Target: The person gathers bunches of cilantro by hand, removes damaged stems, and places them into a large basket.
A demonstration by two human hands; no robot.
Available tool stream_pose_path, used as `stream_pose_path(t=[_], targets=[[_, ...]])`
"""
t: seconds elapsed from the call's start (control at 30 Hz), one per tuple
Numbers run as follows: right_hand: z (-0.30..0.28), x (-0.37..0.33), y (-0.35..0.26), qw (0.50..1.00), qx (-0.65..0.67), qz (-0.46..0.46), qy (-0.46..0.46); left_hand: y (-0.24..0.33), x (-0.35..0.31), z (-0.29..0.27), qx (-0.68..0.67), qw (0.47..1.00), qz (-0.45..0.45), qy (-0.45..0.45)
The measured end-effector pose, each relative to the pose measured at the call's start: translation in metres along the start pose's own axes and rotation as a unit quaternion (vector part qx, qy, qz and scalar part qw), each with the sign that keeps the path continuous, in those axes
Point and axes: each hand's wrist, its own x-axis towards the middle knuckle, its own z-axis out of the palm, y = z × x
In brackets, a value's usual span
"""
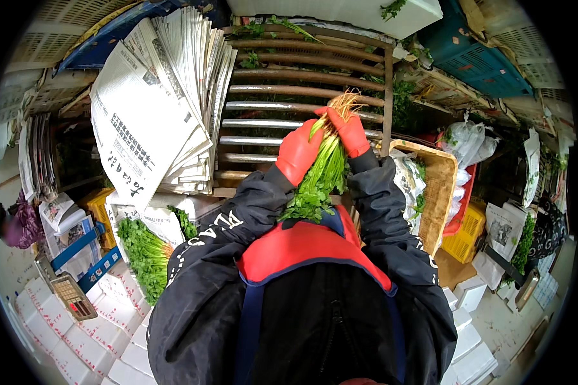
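Note:
Both my hands wear red gloves and hold one bunch of leafy green herbs [327, 168] that looks like coriander. Its thin brown roots [347, 102] point away from me, and the leaves hang toward my red apron [315, 247]. My left hand [298, 151] is closed round the stems from the left. On the other side, my right hand [351, 133] grips the bunch just below the roots, its fingers partly hidden by stems and roots. Beneath the hands is a slatted metal rack [273, 91] with a few loose green sprigs on it.
A fanned stack of newspapers [151, 122] covers the rack's left side. More herbs [141, 250] lie at my left, near a calculator [75, 296]. At my right stands a tan basket [440, 183], with a yellow crate [467, 234] beyond. A white box [340, 16] sits behind the rack.

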Motion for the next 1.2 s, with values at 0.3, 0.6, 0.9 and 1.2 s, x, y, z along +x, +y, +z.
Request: stream_pose_path(t=[0.3, 0.6, 0.9, 1.2], targets=[[0.001, -0.012, -0.013, 0.999, 0.002, 0.042, 0.006, -0.017, -0.018, 0.015, -0.087, 0.996, 0.021, 0.03], [0.002, -0.098, -0.033, 0.987, -0.053, 0.061, 0.135, -0.005, 0.003, -0.028, -0.169, 0.978, -0.039, -0.112], [-0.015, -0.096, -0.007, 0.974, -0.085, 0.02, 0.211, -0.032, 0.047, 0.053, 0.275, 0.955, 0.108, -0.026], [-0.033, -0.061, 0.02, 0.978, 0.06, 0.042, 0.195, -0.025, 0.02, 0.027, 0.098, 0.965, 0.188, -0.152]])
